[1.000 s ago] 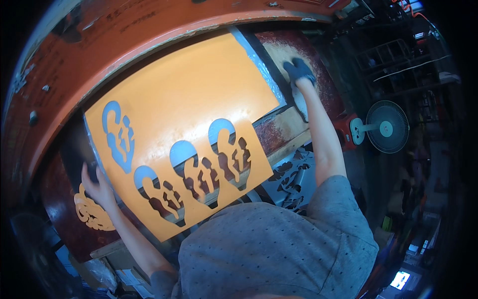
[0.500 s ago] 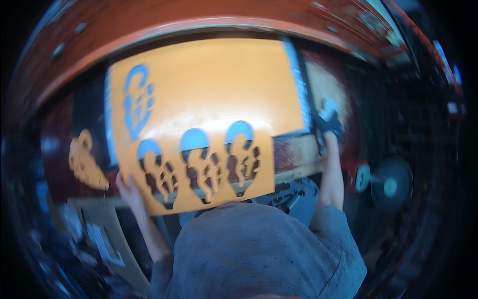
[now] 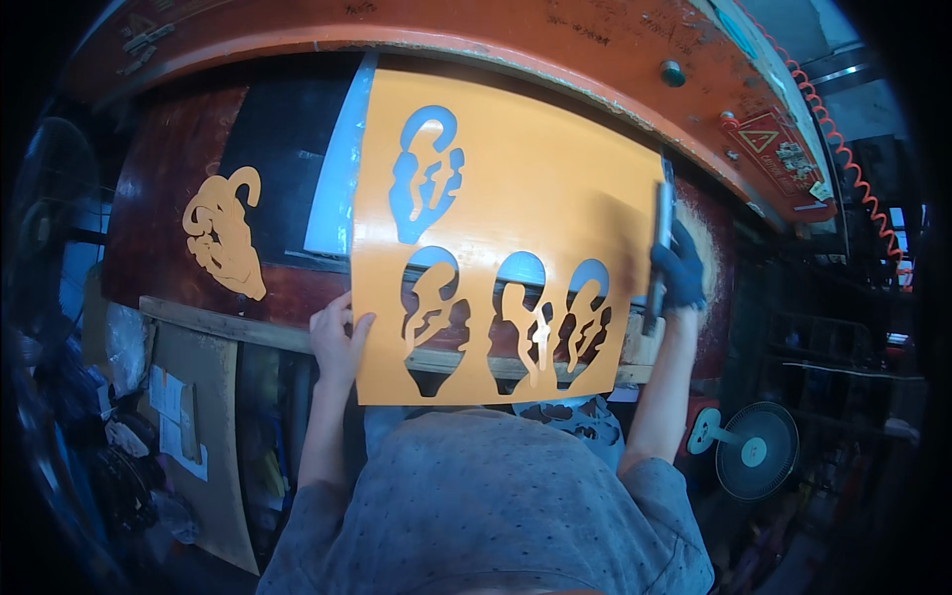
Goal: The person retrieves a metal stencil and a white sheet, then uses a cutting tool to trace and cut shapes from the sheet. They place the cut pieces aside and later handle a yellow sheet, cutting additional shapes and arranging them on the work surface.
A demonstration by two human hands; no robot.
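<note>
An orange sheet [image 3: 535,188] with several shaped cut-outs is held up flat in front of me over a dark red machine bed [image 3: 169,208]. My left hand [image 3: 335,337], bare, grips the sheet's lower left edge. My right hand [image 3: 678,270], in a dark glove, grips the sheet's right edge, beside a thin dark strip [image 3: 658,248] along that edge. A loose orange cut-out piece [image 3: 224,234] lies on the bed to the left of the sheet.
An orange curved machine frame [image 3: 555,50] arches over the bed. A pale blue sheet [image 3: 335,188] lies under the orange one. A wooden ledge [image 3: 228,325] runs along the front. A small fan [image 3: 754,451] stands lower right; boards and papers [image 3: 178,416] lean lower left.
The view has swung left, so the sheet sits further right in the picture. Both hands kept their grip, and the loose cut-out piece has come fully into view at the left.
</note>
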